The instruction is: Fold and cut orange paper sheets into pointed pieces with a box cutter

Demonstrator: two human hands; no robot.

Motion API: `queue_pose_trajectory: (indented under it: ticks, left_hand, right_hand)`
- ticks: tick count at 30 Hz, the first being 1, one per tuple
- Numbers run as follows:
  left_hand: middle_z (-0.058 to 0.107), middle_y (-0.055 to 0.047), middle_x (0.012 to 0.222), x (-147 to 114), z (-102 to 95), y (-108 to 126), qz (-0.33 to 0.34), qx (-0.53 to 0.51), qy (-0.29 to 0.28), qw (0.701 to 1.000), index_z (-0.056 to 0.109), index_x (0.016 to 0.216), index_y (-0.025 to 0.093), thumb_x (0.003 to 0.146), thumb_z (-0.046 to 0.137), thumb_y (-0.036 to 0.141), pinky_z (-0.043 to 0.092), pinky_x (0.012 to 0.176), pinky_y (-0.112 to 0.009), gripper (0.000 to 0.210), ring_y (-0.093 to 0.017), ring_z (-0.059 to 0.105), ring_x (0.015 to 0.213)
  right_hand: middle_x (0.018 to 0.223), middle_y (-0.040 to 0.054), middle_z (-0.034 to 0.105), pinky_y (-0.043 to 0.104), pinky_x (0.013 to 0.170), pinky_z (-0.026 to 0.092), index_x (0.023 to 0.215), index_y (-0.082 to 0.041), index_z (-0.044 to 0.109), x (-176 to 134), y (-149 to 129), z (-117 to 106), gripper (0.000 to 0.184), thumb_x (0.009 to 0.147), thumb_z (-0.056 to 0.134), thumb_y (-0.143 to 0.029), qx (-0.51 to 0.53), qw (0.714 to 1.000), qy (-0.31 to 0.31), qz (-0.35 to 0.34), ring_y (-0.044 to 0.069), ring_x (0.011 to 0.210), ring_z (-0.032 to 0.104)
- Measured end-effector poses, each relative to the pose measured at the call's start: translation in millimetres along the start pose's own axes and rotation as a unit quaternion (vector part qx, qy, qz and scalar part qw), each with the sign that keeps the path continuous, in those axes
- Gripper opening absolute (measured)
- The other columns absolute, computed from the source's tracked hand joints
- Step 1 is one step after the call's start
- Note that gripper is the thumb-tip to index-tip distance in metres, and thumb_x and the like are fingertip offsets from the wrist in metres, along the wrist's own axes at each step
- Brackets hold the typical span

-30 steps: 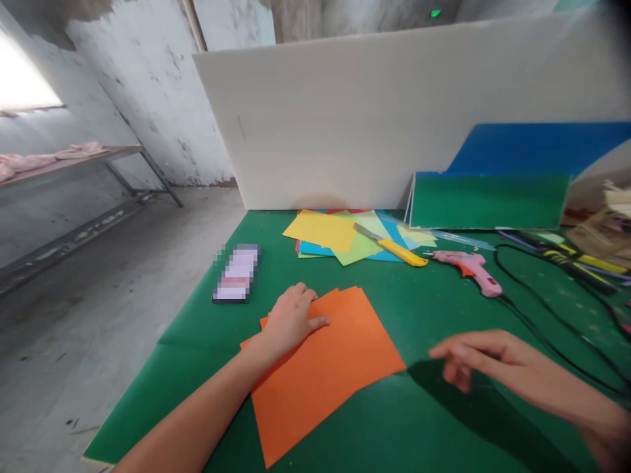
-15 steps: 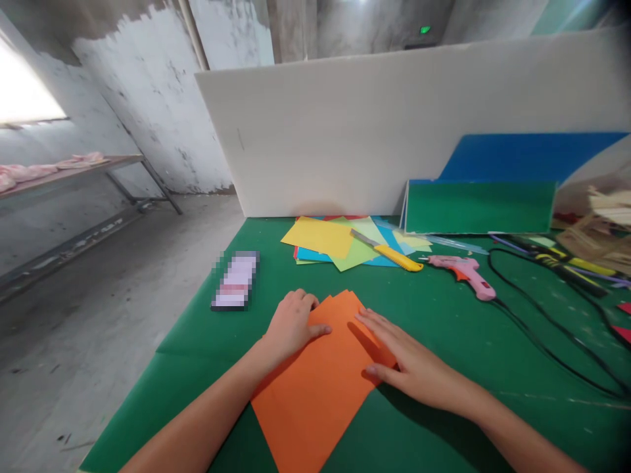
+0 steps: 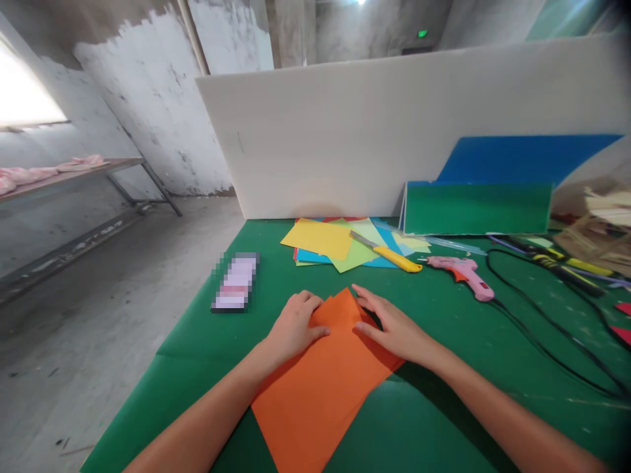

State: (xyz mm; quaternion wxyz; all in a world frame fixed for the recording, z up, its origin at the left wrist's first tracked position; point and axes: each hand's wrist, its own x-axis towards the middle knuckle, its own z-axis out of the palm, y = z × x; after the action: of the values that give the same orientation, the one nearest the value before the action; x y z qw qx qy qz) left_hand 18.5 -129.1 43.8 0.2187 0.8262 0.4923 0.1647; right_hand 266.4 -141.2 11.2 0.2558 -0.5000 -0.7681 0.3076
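Overlapping orange rectangular sheets of paper lie nearest on the green surface, running out of view at the bottom. The left hand rests over their left edge, the right hand at their right edge; the two are apart, each with its thumb on the paper, though whether either pinches it I cannot tell. Beyond, left, lies a pixelated dark-edged rectangular phone; right, a pink plastic glue gun. Further, a yellow-handled cutter knife overlaps multicoloured paper sheets before a large white board.
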Motion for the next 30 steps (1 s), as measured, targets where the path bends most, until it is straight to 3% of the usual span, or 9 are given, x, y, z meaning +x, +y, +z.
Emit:
queue_pose_trajectory:
  ticks: [6, 10, 12, 14, 17, 21, 22, 26, 30]
  left_hand:
    - [0.06, -0.006, 0.101, -0.5, 1.2, -1.3, -0.03, -0.028, 0.011, 0.999, 0.055, 0.106, 0.019, 0.073, 0.073, 0.027, 0.046, 0.081, -0.037, 0.038, -0.026, 0.057, 0.098]
    - [0.061, -0.002, 0.092, -1.3, -0.8, 2.8, -0.043, -0.066, -0.001, 0.997, 0.054, 0.107, 0.022, 0.074, 0.07, 0.027, 0.046, 0.072, -0.032, 0.037, -0.023, 0.06, 0.088]
    - [0.063, -0.001, 0.095, -2.2, -3.6, 7.7, -0.02, -0.083, 0.011, 0.996, 0.056, 0.104, 0.024, 0.076, 0.067, 0.025, 0.047, 0.074, -0.031, 0.03, -0.021, 0.061, 0.089]
    - [0.065, 0.0, 0.097, -2.9, -9.0, 11.6, -0.002, -0.094, 0.037, 0.995, 0.056, 0.107, 0.025, 0.078, 0.064, 0.023, 0.047, 0.077, -0.031, 0.029, -0.02, 0.062, 0.09]
    - [0.065, -0.002, 0.099, -2.4, -23.2, 7.7, 0.005, -0.083, 0.114, 0.99, 0.054, 0.113, 0.025, 0.08, 0.066, 0.03, 0.049, 0.082, -0.034, 0.036, -0.021, 0.063, 0.092]
    - [0.06, -0.008, 0.118, 2.5, -43.0, -17.9, -0.018, -0.089, 0.338, 0.937, 0.048, 0.12, 0.023, 0.075, 0.072, 0.042, 0.042, 0.1, -0.042, 0.054, -0.025, 0.056, 0.114]
    - [0.056, -0.01, 0.125, 4.1, -45.2, -24.5, -0.028, -0.121, 0.355, 0.927, 0.044, 0.125, 0.022, 0.072, 0.074, 0.044, 0.039, 0.104, -0.044, 0.065, -0.026, 0.053, 0.12]
    - [0.049, -0.016, 0.135, 9.2, -37.4, -34.0, -0.044, -0.319, 0.271, 0.907, 0.034, 0.132, 0.021, 0.071, 0.074, 0.048, 0.042, 0.103, -0.045, 0.078, -0.028, 0.051, 0.125]
    - [0.054, -0.014, 0.132, 10.4, -15.9, -18.6, -0.005, -0.397, 0.187, 0.899, 0.039, 0.126, 0.02, 0.073, 0.071, 0.047, 0.046, 0.101, -0.043, 0.067, -0.027, 0.053, 0.123]
  right_hand:
    - [0.146, 0.0132, 0.045, 0.047, 0.107, 0.036, 0.152, -0.031, 0.012, -0.6, -10.5, 3.6, 0.08, 0.088, 0.06, -0.038, 0.256, 0.966, -0.044, 0.006, 0.025, 0.135, 0.041]
    - [0.153, 0.0117, 0.034, 0.042, 0.089, 0.052, 0.151, -0.04, 0.004, 0.1, -15.0, -1.9, 0.097, 0.081, 0.07, -0.036, 0.389, 0.92, -0.016, 0.04, 0.023, 0.111, 0.062]
    - [0.147, 0.0116, 0.044, 0.042, 0.084, 0.055, 0.151, -0.037, 0.015, -1.4, -14.8, -4.3, 0.096, 0.076, 0.075, -0.036, 0.403, 0.91, -0.032, 0.089, 0.023, 0.099, 0.067]
    - [0.127, 0.0108, 0.064, 0.045, 0.084, 0.055, 0.143, -0.027, 0.041, -3.0, -13.5, -6.0, 0.079, 0.073, 0.076, -0.039, 0.407, 0.903, -0.067, 0.122, 0.026, 0.095, 0.069]
    - [0.102, 0.0088, 0.075, 0.047, 0.084, 0.055, 0.113, -0.019, 0.068, -2.9, -9.8, -9.5, 0.049, 0.072, 0.076, -0.046, 0.413, 0.9, -0.029, 0.134, 0.03, 0.093, 0.07]
    - [0.107, 0.0068, 0.074, 0.045, 0.087, 0.055, 0.101, -0.021, 0.071, 1.1, -3.4, -18.0, 0.041, 0.068, 0.08, -0.044, 0.429, 0.882, 0.152, 0.121, 0.03, 0.099, 0.069]
    - [0.107, 0.0057, 0.074, 0.044, 0.088, 0.054, 0.1, -0.022, 0.071, 2.0, -2.2, -19.6, 0.039, 0.068, 0.08, -0.043, 0.432, 0.874, 0.194, 0.113, 0.03, 0.1, 0.068]
    - [0.107, 0.0028, 0.074, 0.045, 0.094, 0.052, 0.097, -0.024, 0.069, 3.9, -1.0, -18.4, 0.033, 0.07, 0.079, -0.041, 0.434, 0.853, 0.281, 0.077, 0.027, 0.103, 0.067]
    - [0.11, 0.0041, 0.073, 0.048, 0.097, 0.049, 0.101, -0.023, 0.069, 3.6, -1.2, -11.3, 0.039, 0.069, 0.079, -0.044, 0.407, 0.878, 0.242, 0.068, 0.029, 0.106, 0.066]
